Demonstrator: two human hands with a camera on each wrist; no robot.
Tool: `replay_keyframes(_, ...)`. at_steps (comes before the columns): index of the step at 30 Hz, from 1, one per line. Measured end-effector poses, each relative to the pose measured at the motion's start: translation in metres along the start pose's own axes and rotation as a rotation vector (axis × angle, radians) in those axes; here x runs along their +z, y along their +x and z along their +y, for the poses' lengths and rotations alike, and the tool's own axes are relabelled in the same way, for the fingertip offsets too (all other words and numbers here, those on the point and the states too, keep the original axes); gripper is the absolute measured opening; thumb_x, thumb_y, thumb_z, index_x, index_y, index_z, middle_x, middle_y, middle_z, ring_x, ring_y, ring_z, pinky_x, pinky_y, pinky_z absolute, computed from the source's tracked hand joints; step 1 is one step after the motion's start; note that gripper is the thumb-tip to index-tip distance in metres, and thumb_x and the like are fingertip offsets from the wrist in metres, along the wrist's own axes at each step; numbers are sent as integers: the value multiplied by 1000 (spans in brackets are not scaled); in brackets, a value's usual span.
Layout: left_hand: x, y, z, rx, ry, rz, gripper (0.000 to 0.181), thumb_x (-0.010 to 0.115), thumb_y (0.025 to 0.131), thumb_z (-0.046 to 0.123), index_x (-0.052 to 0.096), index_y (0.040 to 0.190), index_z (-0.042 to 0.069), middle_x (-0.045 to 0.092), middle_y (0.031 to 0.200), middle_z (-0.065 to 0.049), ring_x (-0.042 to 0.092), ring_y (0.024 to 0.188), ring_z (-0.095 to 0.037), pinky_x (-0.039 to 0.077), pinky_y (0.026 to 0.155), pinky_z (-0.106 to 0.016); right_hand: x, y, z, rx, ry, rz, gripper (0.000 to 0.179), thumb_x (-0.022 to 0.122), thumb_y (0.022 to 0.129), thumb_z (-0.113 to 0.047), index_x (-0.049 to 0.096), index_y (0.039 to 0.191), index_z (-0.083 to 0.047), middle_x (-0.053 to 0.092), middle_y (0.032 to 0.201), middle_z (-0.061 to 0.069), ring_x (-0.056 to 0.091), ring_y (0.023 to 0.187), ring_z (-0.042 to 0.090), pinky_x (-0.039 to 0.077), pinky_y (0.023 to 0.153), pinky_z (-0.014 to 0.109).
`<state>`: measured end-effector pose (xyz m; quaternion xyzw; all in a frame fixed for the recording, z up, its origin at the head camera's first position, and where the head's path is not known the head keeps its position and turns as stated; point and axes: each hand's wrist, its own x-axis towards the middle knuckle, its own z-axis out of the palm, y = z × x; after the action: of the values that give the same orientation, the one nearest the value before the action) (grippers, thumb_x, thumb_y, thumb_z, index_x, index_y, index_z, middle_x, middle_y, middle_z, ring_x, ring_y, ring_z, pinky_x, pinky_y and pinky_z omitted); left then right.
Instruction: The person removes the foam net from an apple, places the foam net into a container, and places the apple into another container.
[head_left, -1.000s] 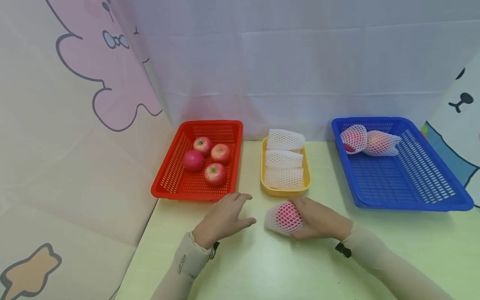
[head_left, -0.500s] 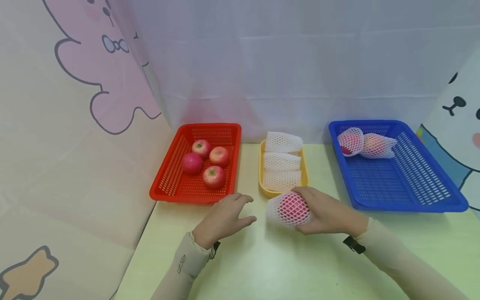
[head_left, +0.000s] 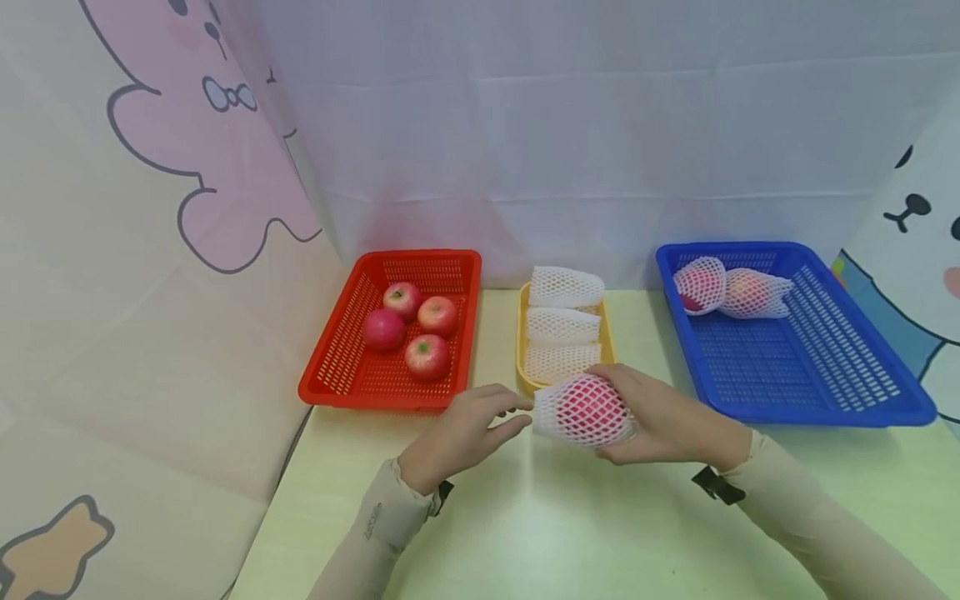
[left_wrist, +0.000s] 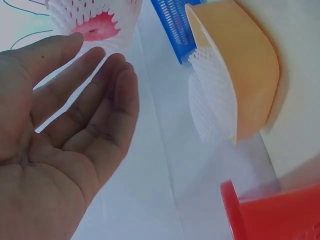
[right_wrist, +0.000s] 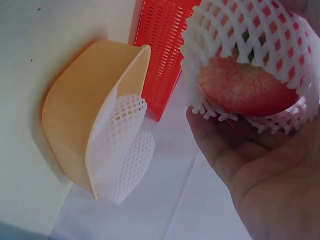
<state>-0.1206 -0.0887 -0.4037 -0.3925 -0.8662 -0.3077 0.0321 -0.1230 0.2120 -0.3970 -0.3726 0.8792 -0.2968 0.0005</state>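
Observation:
My right hand (head_left: pixel 652 417) grips a red apple (right_wrist: pixel 245 85) from its right side. White foam netting (head_left: pixel 551 412) sleeves the apple, its loose end toward the left. Through the sleeve's opening in the right wrist view, the stem end shows uncovered. My left hand (head_left: pixel 472 429) reaches in from the left, fingertips right at the sleeve's loose end. In the left wrist view its fingers (left_wrist: pixel 95 110) are loosely bent, with nothing between them and the thumb. Just beyond the hands, a yellow basket (head_left: pixel 525 379) carries several flat foam nets (head_left: pixel 562 325).
At the left stands a red basket (head_left: pixel 375 387) with several bare apples (head_left: pixel 427 357). A blue basket (head_left: pixel 817 414) on the right contains two netted apples (head_left: pixel 750 293) in its back left corner. A white cloth (head_left: pixel 570 167) hangs behind the table (head_left: pixel 570 533).
The right hand has raised the netted apple and turned it slightly, moving it toward the yellow basket. The left hand has moved right, up to the loose end of the netting.

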Motion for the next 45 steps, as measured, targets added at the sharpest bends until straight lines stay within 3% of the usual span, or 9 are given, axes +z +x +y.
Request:
replay_keyframes(9, 4, 13, 5, 37, -51, -39, 36, 75, 92, 20, 66, 125, 12, 68, 109, 2, 62, 96, -10, 52, 84, -20, 0, 3, -4, -41, 15, 9, 92, 88, 73, -40, 40, 142, -4, 55, 120, -4, 56, 102, 8, 55, 84, 32)
replay_keyframes(18, 4, 23, 10, 29, 38, -94, 48, 81, 86, 28, 57, 125, 12, 64, 115, 2, 60, 101, -10, 49, 88, -18, 1, 13, -10, -102, 39, 13, 91, 86, 76, -43, 40, 143, -4, 56, 122, -3, 56, 104, 9, 54, 85, 32)
replay_keyframes(25, 7, 31, 10, 38, 21, -114, 63, 84, 79, 45, 51, 125, 17, 58, 110, 8, 54, 95, -5, 48, 86, -16, 4, 18, -14, -159, 101, 13, 88, 86, 77, -40, 40, 144, -7, 56, 126, -4, 57, 108, 10, 53, 89, 33)
replay_keyframes(30, 2, 33, 10, 25, 22, -128, 68, 85, 75, 47, 50, 124, 15, 58, 109, 6, 55, 94, -7, 50, 84, -18, 0, 15, -12, -147, 85, -20, 87, 85, 80, -40, 40, 148, -10, 54, 136, -2, 55, 119, 14, 51, 96, 39)
replay_keyframes(36, 1, 29, 4, -14, 10, -120, 66, 85, 74, 46, 52, 122, 15, 58, 109, 7, 56, 94, -8, 50, 84, -20, -6, 9, -9, -206, 27, 66, 59, 83, 84, -27, 58, 133, -7, 63, 124, -1, 61, 108, 15, 55, 87, 38)
replay_keyframes(41, -1, 25, 2, -26, 22, -95, 66, 84, 75, 46, 54, 123, 14, 59, 110, 6, 56, 95, -8, 51, 85, -22, -7, 8, -7, -291, 16, 168, 36, 82, 84, -15, 67, 116, -8, 68, 106, -4, 63, 91, 9, 54, 79, 23)
replay_keyframes(45, -1, 23, 1, -25, 44, -77, 64, 84, 75, 46, 54, 121, 14, 59, 107, 6, 56, 92, -9, 51, 82, -23, -8, 8, -7, -329, 25, 203, 24, 79, 85, -4, 69, 106, -10, 67, 96, -7, 62, 81, 6, 52, 73, 17)
